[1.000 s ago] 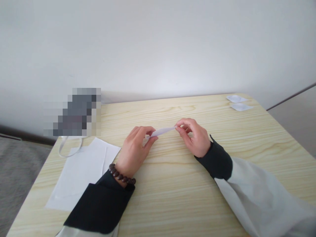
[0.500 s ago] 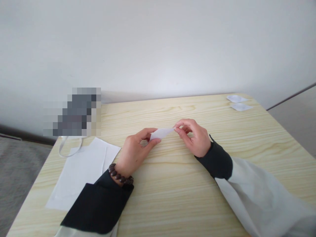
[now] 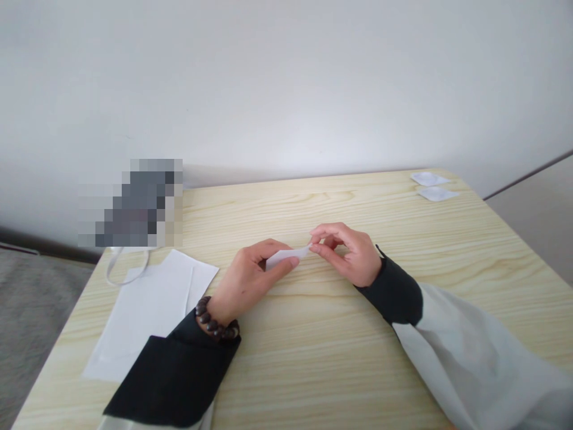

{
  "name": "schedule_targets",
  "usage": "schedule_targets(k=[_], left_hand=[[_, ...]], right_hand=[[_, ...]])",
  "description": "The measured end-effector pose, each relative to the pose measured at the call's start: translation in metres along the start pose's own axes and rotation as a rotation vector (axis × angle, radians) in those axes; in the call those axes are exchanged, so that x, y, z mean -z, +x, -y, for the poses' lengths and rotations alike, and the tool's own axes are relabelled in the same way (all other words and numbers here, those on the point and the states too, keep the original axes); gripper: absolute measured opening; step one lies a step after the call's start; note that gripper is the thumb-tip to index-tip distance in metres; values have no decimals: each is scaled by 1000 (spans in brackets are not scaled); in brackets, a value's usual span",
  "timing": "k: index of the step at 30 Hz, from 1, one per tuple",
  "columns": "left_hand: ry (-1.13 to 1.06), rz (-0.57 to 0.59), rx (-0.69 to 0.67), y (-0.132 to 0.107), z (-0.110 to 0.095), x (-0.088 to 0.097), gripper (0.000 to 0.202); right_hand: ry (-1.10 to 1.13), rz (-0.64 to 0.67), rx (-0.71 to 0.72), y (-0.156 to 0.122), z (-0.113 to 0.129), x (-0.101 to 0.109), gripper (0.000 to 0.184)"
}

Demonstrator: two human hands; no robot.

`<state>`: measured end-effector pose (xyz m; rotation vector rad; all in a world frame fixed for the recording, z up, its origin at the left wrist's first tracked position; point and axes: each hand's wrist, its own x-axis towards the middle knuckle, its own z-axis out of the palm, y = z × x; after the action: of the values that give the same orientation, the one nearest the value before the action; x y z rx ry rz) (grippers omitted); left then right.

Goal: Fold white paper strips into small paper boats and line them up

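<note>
A small folded piece of white paper [image 3: 281, 258] is held between my two hands, a little above the middle of the table. My left hand [image 3: 250, 272] grips its wide left part, thumb on the near side and fingers on the far side. The thin right tip is pinched by the thumb and forefinger of my right hand [image 3: 349, 251]. My left fingers hide part of the paper. A bracelet of dark beads [image 3: 215, 322] circles my left wrist.
White paper sheets [image 3: 147, 310] lie at the left, partly under my left sleeve. Beyond them are a white cord loop [image 3: 128, 280] and a blurred-out dark object [image 3: 138, 206]. Two folded white paper pieces [image 3: 437, 193] rest at the far right corner of the wooden table [image 3: 313, 358]. A wall stands behind.
Both hands have come slightly nearer to me with the paper. My left thumb now reaches further along it, and the paper's right tip looks narrower and bent.
</note>
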<state>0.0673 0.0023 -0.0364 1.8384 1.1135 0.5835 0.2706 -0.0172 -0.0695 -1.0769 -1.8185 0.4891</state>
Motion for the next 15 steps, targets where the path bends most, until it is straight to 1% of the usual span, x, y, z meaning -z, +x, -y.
schedule_targets(k=[2,5,8,11,15], left_hand=[[-29,34,26,0,1,-1,29],[-156,103,49,-1,2,-3,30],[-236,126,51,-2,0,-4,31],[-180,125,30,-2,-3,-4,25],[-97,76,-2,-2,-6,-5,24]], right_hand=[[5,-11,-4,0,1,1,17],[42,-16,-13,0,2,1,18],[104,-9,-48,0,3,1,20],[150,12,-78,0,4,0,21],[172,53,-80,-1,4,-1,18]])
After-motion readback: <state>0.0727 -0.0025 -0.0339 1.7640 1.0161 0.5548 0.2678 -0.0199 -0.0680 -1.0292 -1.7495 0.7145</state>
